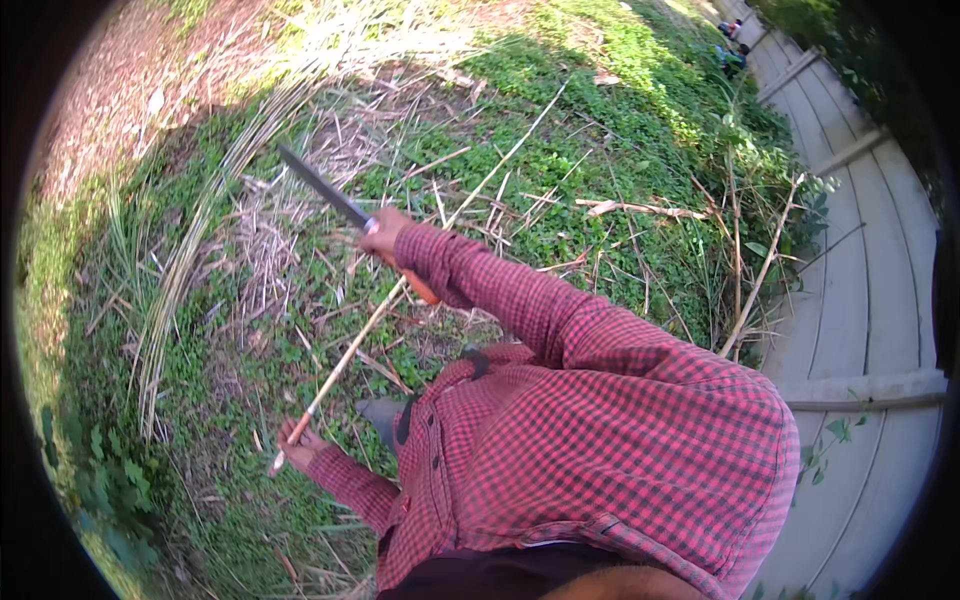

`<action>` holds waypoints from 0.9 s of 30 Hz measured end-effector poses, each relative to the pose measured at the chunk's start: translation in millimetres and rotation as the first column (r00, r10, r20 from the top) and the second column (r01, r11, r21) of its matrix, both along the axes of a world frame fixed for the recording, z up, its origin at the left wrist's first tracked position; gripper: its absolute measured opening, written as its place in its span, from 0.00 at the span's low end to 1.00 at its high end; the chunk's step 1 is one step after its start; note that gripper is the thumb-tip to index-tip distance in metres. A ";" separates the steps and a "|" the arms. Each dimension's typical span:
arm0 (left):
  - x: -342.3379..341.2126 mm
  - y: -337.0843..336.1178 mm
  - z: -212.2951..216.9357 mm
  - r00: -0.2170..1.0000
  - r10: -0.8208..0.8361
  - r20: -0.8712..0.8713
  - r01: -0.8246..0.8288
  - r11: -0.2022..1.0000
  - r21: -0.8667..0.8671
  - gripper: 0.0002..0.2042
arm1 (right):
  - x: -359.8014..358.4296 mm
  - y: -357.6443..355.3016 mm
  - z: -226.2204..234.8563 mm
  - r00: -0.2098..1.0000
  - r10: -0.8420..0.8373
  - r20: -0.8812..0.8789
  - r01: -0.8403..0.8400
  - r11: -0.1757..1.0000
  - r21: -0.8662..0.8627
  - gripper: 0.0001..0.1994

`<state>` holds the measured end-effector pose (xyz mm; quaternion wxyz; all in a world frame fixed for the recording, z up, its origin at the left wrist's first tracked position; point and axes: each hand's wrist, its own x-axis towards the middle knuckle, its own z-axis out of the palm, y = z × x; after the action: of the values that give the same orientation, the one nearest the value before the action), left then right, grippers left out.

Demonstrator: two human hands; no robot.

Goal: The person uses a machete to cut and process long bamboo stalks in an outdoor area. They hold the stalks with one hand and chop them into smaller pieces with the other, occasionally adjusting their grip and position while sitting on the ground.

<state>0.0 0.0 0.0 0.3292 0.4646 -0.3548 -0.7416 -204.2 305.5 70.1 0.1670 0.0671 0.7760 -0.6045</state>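
Weedy ground [650, 130], stalk [357, 344] in left hand [304, 448]

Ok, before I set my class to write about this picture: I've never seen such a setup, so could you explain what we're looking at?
There is no machine here, only a person working with bare hands. A wide fisheye camera on their head looks down, so straight edges bend toward the rim and their red checked shirt fills much of the view.

The right hand grips a knife with an orange handle. The left hand holds a long pale stalk near one end; it passes beneath the right forearm.

On the ground lie long thin strips and dry scraps among low green plants. Grey panels stand at the right.
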 end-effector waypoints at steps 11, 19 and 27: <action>-13.7 -5.9 -10.2 0.855 0.483 0.187 -0.511 0.848 0.144 0.16 | 56.1 174.3 -85.1 0.979 0.183 0.088 -0.191 0.675 0.713 0.21; -40.8 2.5 50.2 0.888 0.359 -0.287 -0.362 0.931 0.043 0.25 | 111.7 64.9 -34.2 0.868 0.497 0.009 -0.394 0.676 0.622 0.24; -65.5 12.1 115.7 0.720 -0.041 -0.693 -0.127 0.974 -0.189 0.27 | 110.8 -38.5 55.5 0.600 0.780 -0.177 -0.450 0.512 0.732 0.17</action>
<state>-65.5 12.1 115.7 0.5049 0.1218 -0.2758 -0.8088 -93.4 267.0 125.6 0.1449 -0.3283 0.9109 -0.2039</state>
